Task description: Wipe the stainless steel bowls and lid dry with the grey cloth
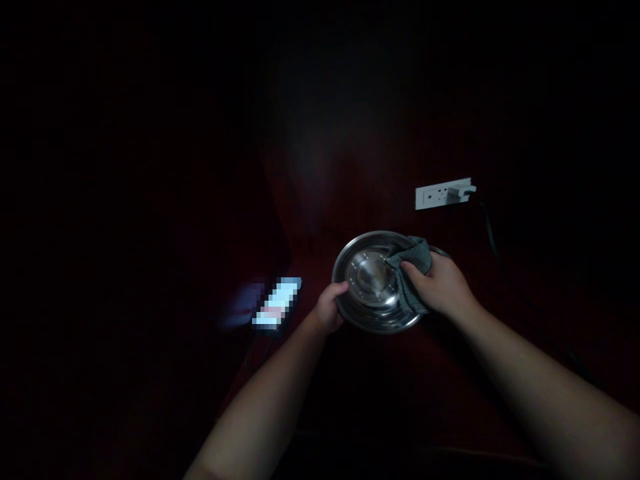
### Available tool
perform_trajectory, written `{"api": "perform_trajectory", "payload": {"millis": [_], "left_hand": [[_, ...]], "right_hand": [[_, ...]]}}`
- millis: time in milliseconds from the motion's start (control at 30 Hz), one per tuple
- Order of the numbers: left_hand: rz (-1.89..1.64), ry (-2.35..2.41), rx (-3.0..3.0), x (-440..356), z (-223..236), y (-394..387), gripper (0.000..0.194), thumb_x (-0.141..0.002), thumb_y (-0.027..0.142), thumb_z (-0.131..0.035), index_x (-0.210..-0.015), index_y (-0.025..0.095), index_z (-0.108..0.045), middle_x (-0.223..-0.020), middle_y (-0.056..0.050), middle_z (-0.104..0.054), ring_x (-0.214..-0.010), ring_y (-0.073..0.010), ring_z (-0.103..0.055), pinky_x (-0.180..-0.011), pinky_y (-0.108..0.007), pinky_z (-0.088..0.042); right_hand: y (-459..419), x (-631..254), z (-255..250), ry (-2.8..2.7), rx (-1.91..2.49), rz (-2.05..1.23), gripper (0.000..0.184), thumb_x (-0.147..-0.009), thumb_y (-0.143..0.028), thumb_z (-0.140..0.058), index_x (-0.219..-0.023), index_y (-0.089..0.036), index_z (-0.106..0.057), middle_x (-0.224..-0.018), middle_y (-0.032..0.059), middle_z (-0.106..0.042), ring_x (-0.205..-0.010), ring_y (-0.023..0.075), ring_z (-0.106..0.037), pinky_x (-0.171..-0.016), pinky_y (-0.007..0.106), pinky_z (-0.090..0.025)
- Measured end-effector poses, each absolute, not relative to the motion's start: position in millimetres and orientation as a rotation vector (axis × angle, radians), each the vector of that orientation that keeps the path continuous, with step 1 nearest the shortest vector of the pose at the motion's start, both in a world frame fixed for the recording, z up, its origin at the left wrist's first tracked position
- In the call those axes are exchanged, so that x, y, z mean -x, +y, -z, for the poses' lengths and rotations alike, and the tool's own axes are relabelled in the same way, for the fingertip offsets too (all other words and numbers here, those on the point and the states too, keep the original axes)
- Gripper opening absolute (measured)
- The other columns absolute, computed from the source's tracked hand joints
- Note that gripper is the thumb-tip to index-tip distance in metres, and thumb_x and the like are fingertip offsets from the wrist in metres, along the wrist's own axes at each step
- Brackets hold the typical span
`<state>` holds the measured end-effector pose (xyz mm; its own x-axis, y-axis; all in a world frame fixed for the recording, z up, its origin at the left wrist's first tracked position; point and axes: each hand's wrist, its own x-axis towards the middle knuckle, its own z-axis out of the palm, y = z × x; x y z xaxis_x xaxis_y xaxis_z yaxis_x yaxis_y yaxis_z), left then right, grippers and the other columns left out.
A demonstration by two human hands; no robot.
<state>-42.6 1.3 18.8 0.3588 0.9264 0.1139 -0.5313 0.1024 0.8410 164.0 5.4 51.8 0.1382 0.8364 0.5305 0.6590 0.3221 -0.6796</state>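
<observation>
A shiny metal bowl [371, 275] is tilted with its inside towards me. My left hand [331, 308] grips its left rim, the thumb over the inner edge and the fingers mostly hidden beneath. On the right side, my right hand [443, 283] is closed on a grey-green cloth [414, 257], thumb on top. The cloth lies over the bowl's right rim and against its inner wall. Part of the rim behind the right hand is covered, so I cannot tell whether those fingers also hold the bowl.
A lit phone [278, 303], its screen blurred out, lies left of the bowl. A white power socket [434, 195] with a plug [461, 192] in it is on the dark red surface behind. A dark cable [490, 230] hangs at the right. Most surroundings are too dark to make out.
</observation>
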Motion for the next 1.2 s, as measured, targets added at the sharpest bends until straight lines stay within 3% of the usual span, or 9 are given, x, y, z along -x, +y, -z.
{"api": "perform_trajectory", "payload": {"millis": [267, 467, 867, 1200], "left_hand": [[-1.104, 0.542, -0.994, 46.3, -19.9, 1.4, 0.037, -0.065, 0.042, -0.064, -0.082, 0.010, -0.070, -0.084, -0.013, -0.074, -0.105, -0.0342, -0.063, -0.097, -0.045, -0.043], [-1.114, 0.556, -0.993, 49.6, -19.3, 4.5, 0.039, -0.066, 0.045, -0.065, -0.082, 0.010, -0.070, -0.078, -0.013, -0.074, -0.100, -0.0337, -0.065, -0.096, -0.045, -0.043], [-1.085, 0.576, -1.025, 46.4, -24.6, 1.9, 0.046, -0.067, 0.052, -0.065, -0.083, 0.009, -0.069, -0.082, -0.014, -0.073, -0.106, -0.0340, -0.062, -0.098, -0.043, -0.041], [-1.239, 0.516, -1.060, 31.5, -10.0, -6.9, 0.053, -0.069, 0.045, -0.070, -0.112, 0.014, -0.063, -0.111, -0.011, -0.069, -0.115, -0.0301, -0.057, -0.101, -0.040, -0.039]], "right_hand": [[5.0, -165.6, -52.3, -1.622, 1.378, -0.210, 0.021, -0.079, -0.034, -0.054, -0.084, -0.017, -0.066, -0.081, 0.0070, -0.070, -0.073, 0.0196, -0.064, -0.067, 0.030, -0.048], [5.4, -165.8, -52.9, -1.666, 1.360, -0.200, 0.020, -0.079, -0.031, -0.054, -0.086, -0.016, -0.066, -0.083, 0.0079, -0.071, -0.075, 0.0206, -0.065, -0.070, 0.031, -0.049], [6.6, -167.4, -53.1, -1.699, 1.367, -0.248, 0.022, -0.079, -0.032, -0.055, -0.087, -0.016, -0.066, -0.087, 0.0084, -0.071, -0.078, 0.0212, -0.065, -0.072, 0.031, -0.049], [7.7, -172.0, -53.0, -1.583, 1.333, -0.258, 0.027, -0.075, -0.034, -0.059, -0.093, -0.017, -0.068, -0.090, 0.0079, -0.071, -0.081, 0.0225, -0.065, -0.075, 0.035, -0.050]]}}
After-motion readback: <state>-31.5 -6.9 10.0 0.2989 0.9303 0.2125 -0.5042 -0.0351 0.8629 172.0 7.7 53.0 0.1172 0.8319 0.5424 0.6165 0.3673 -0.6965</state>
